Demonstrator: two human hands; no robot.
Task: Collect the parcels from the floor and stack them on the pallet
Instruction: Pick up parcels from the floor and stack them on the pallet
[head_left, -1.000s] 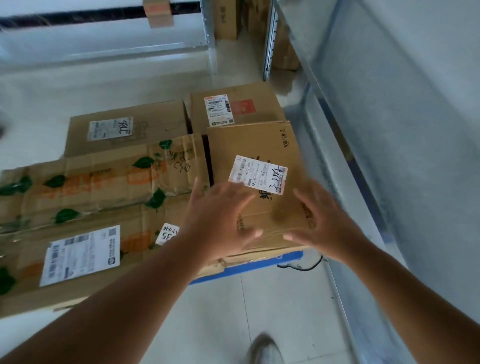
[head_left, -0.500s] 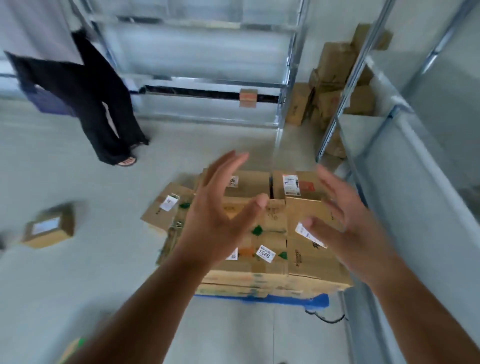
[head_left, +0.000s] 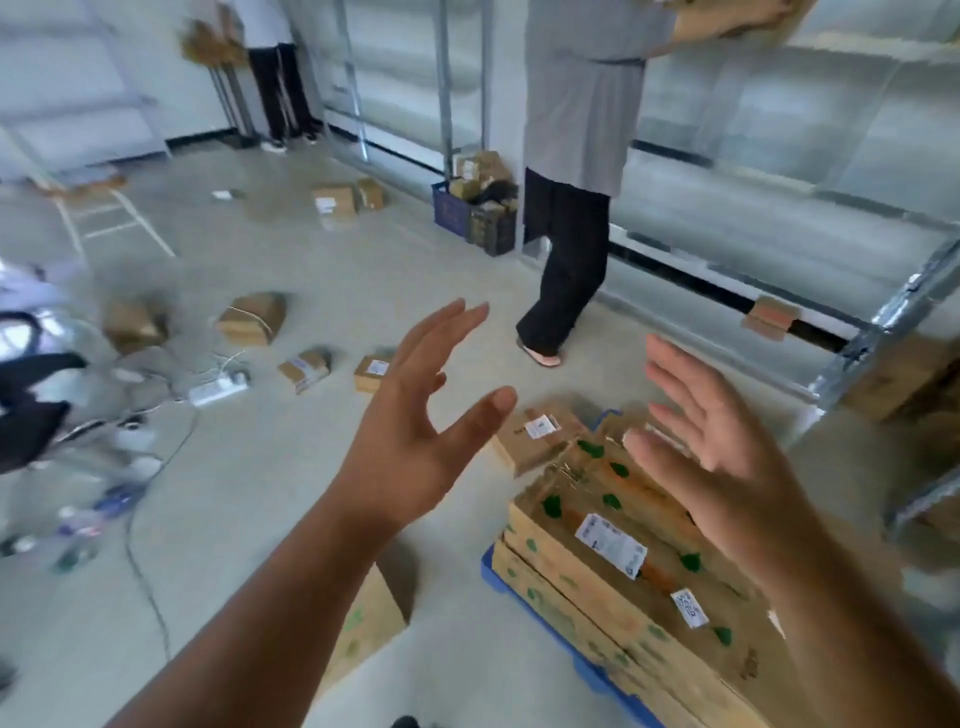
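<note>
My left hand (head_left: 415, 447) and my right hand (head_left: 722, 462) are raised in front of me, fingers spread, holding nothing. Under my right hand, cardboard parcels (head_left: 613, 561) with green leaf prints and white labels lie stacked on a blue pallet (head_left: 524, 597). A small labelled parcel (head_left: 540, 436) sits at the stack's far corner. Loose parcels lie on the grey floor to the left: a larger one (head_left: 252, 325), two small ones (head_left: 306, 368) (head_left: 371, 371), and two further back (head_left: 335, 200). One more box (head_left: 371, 618) sits by my left forearm.
A person in a grey shirt and black trousers (head_left: 566, 208) stands just beyond the pallet, carrying a box. Another person (head_left: 280, 78) stands at the far back. A power strip and cables (head_left: 215, 389) cross the floor at left. Metal shelving (head_left: 779, 171) lines the right and back.
The view has swung left, from the pallet toward the open floor with its loose parcels. Both hands have come off the stacked parcels and stay raised, empty, fingers spread.
</note>
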